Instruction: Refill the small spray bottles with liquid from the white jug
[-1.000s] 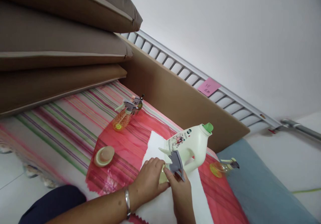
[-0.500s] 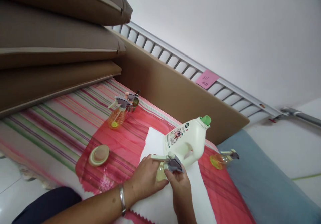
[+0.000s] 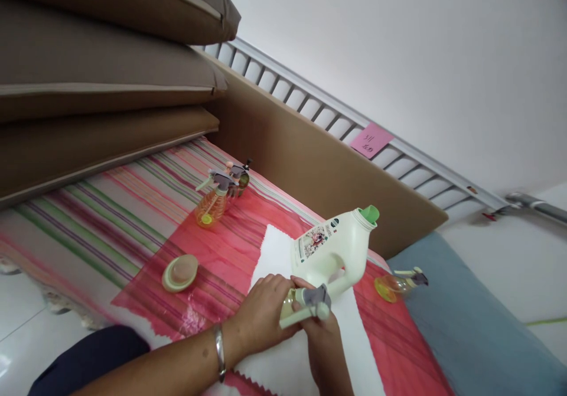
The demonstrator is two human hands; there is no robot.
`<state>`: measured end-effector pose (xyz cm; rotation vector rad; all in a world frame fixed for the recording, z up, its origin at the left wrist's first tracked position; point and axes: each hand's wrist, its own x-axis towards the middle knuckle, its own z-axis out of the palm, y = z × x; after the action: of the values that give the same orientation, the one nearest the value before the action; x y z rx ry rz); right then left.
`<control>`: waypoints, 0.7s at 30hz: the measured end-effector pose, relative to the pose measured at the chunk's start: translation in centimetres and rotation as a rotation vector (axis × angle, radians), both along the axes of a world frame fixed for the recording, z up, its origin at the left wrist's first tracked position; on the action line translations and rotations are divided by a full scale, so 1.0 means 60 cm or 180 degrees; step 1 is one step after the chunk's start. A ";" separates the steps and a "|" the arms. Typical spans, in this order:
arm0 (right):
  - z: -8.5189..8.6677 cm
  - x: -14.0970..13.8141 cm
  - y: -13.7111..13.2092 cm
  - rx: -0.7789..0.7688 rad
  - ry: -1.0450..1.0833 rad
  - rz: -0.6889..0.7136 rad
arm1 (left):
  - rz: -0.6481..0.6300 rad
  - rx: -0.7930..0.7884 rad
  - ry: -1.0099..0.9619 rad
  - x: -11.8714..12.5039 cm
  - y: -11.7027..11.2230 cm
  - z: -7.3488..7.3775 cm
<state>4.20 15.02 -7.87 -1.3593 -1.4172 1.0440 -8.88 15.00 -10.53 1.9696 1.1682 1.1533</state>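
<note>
Wrapped round the clear body of a spray bottle [image 3: 288, 302] is my left hand [image 3: 259, 313], with a silver bangle on its wrist. My right hand [image 3: 322, 325] grips the bottle's grey and pale green spray head [image 3: 315, 297], partly hidden behind it. The head's pale green trigger points down and to the left. Just beyond my hands a white detergent jug [image 3: 328, 248] stands uncapped, its green pouring spout [image 3: 370, 214] showing. A pale green round cap [image 3: 179, 273] lies to the left on the red cloth.
Several spray bottles [image 3: 211, 207] stand at the back left. Another spray bottle [image 3: 394, 285] is at the right beside a blue-grey cloth [image 3: 460, 307]. White cloth [image 3: 272, 248] lies over red cloth [image 3: 230, 254]. Stacked cushions [image 3: 106, 65] and a brown board [image 3: 310, 153] border the striped surface.
The spray head has turned on the bottle: its trigger swung from pointing left to pointing down-left, towards me. My right hand turned with it. The view shifted slightly.
</note>
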 end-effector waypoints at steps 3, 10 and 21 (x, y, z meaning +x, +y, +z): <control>0.008 -0.003 -0.005 0.0136 0.0129 -0.0094 | 0.0006 0.0017 0.0009 -0.002 -0.001 0.002; 0.014 0.001 -0.003 0.0020 -0.0200 -0.0318 | 0.0186 0.0072 -0.0093 0.007 0.008 -0.018; 0.029 0.000 -0.001 0.0461 -0.0287 -0.0209 | 0.0086 -0.0042 -0.0180 0.003 0.004 -0.012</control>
<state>4.22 14.99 -6.15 -1.3521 -1.4746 0.8302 -8.68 15.21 -11.28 1.9043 1.1735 1.2041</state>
